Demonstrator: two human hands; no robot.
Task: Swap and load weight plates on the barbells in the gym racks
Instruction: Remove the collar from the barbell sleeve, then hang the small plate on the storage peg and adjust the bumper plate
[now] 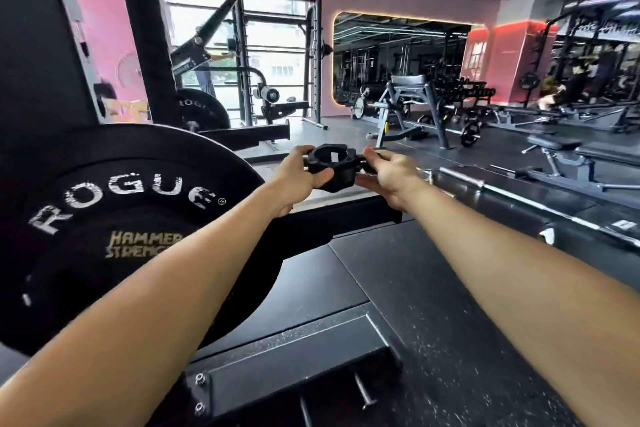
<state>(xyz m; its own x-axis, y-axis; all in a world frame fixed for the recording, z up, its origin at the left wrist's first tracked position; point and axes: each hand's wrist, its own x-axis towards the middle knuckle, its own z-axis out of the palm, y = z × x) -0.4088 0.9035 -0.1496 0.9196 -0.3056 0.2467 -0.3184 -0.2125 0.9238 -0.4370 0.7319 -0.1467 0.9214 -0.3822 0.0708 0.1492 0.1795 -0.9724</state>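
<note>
- Nearest you, a black steel rack foot [294, 381] with two bolts on its end face crosses the bottom of the view on the speckled rubber floor [450, 340].
- Your forearms reach out over it, with the floor showing between them.
- Left of your left arm, a big black Rogue weight plate [114, 218] stands on edge; its rim runs close under that forearm.
- Your left hand [298, 180] has its grip clamped on the left side of a black barbell collar [334, 166], thumb under the front.
- Your right hand [389, 177] has its grip pinched on the collar's right end, where a lever sticks out.
- The collar sits between both hands, ring opening facing up, just past the plate's right edge.
- A second Rogue plate [201, 111] stands behind, beside the black upright [142, 28].
- To the right, a bare barbell [519, 204] lies on the floor.
- Farther right stands an adjustable bench [568, 156], with open floor between it and you.
</note>
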